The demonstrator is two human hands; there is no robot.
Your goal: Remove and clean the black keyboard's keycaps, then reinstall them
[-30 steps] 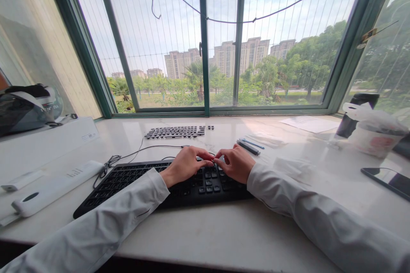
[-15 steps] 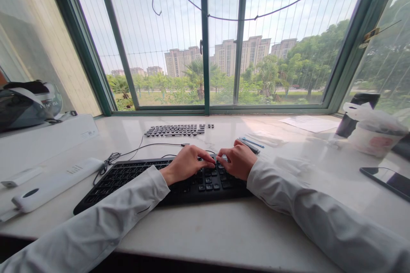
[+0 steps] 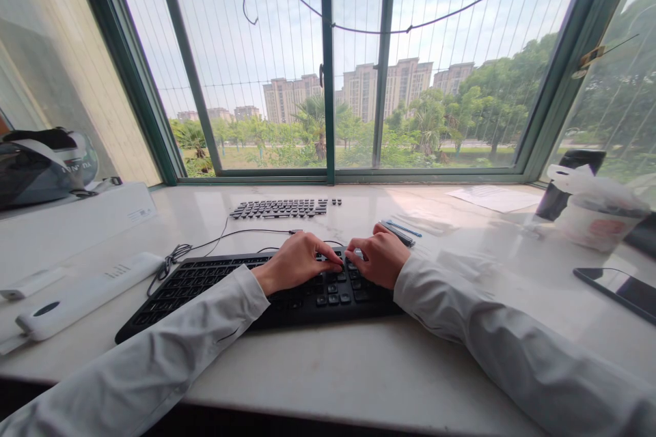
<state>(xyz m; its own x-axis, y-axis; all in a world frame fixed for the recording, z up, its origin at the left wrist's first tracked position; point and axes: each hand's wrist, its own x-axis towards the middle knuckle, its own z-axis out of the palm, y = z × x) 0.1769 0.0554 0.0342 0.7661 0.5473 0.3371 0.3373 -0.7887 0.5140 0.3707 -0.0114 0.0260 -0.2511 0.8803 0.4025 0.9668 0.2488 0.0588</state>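
Observation:
A black keyboard lies at an angle in front of me, its left and middle part showing bare sockets without keycaps. Black keycaps sit on its number pad. Over the upper part of that pad, my left hand holds thumb and index finger pinched close together. Just to its right, my right hand curls down onto the pad's upper keys, its fingertips drawn in. Anything small between the fingers of either hand is hidden. Behind the keyboard, loose keycaps are laid out in keyboard order on the white tabletop.
Thin blue tools lie beyond my right hand. A coiled cable rests left of the keyboard, near a white device. At right are a phone, a bagged tub and a paper sheet.

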